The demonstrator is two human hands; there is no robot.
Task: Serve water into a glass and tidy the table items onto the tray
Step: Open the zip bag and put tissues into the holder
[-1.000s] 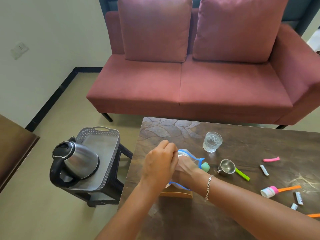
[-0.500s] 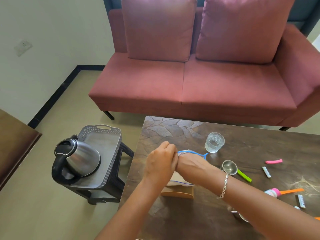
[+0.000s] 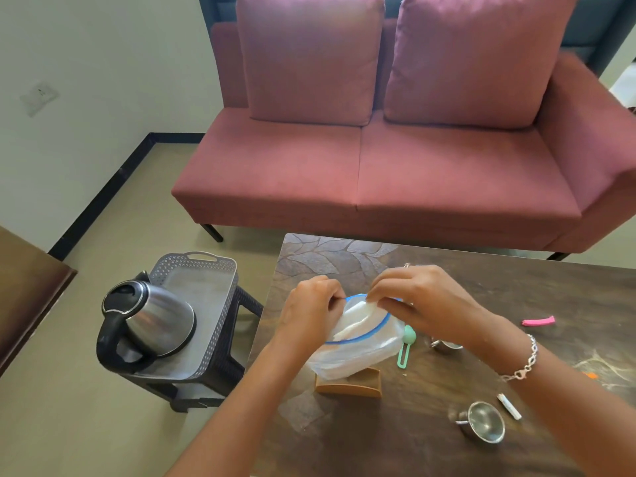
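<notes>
The step in hand looks like the tidying half of the job. Both hands are working at the clear plastic zip bag with a blue-edged mouth [image 3: 358,342]. The left hand [image 3: 311,306] is pinching one end of the blue edge and the right hand [image 3: 423,301] is pinching the other. The hands are sitting apart with the mouth between them, and I cannot tell whether they are pressing it closed or pulling it open. The bag is lying tilted over a small brown wooden holder [image 3: 349,385] on the dark wooden desk [image 3: 395,442], with something white showing inside it.

The grey perforated plastic tray [image 3: 206,287] is sitting on a black stool [image 3: 223,373] just left of the desk. The steel electric kettle with a black handle [image 3: 155,316] is occupying its near end. The drinking glass is not showing plainly; it is probably hidden behind the right hand.

A mint-green plastic spoon [image 3: 407,339], a small steel cup [image 3: 481,423] and a pink clip [image 3: 538,321] are lying loose on the desk.

Next, the bag's mouth is likely needing to be finished off. Then the bag would be going leftward over the desk's edge to the bare far end of the tray — it is limp, so it will probably be sagging unless held from below.
</notes>
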